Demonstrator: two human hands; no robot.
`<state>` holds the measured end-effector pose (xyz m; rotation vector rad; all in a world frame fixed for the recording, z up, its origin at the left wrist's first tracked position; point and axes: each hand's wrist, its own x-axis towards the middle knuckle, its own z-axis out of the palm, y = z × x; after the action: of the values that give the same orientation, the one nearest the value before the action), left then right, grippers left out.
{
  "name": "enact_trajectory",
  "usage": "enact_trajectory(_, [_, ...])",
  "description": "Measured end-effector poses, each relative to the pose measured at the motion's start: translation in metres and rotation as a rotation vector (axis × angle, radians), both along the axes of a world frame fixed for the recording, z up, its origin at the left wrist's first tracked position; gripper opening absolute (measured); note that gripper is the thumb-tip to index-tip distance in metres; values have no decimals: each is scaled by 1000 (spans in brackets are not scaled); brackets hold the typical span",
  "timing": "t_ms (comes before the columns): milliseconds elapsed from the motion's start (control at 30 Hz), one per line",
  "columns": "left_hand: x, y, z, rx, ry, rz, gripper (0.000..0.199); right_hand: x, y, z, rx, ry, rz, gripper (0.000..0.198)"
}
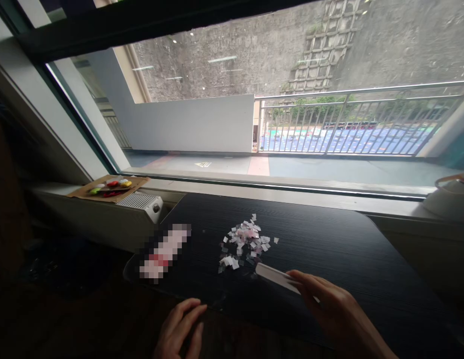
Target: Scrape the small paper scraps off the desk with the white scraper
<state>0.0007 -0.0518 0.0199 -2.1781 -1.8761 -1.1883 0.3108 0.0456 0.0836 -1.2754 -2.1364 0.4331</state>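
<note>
Head view: the right hand [331, 299] grips a strip [275, 275] by one end, likely so the rest is free. White bits [247, 237] lie just past it on the table [322, 239]. The left hand [181, 326] (nothing seen in it) is loose, fingers apart.

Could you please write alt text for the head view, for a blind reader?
A person's bare right hand holds a flat, pale strip beside a loose pile of small, squarish white and pinkish pieces on a black wood-grain table. The left hand is at the table's near edge; beyond is a large glass window.
</note>
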Motion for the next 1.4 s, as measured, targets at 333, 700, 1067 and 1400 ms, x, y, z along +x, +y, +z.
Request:
enact_trajectory(333, [-1,-2,4,-28,1,9,24,-11,2,2,-60,60,46,33])
enact_trajectory(700, [0,-4,6,-62,-27,42,24,-12,13,11,-340,176,12,35])
enact_trajectory(1067, [5,-6,9,-117,-92,62,23,0,33,-4,-483,209,-166,43])
enact_trajectory(1400, [3,-8,7,-104,-79,60,23,-21,31,3,-677,192,50,32])
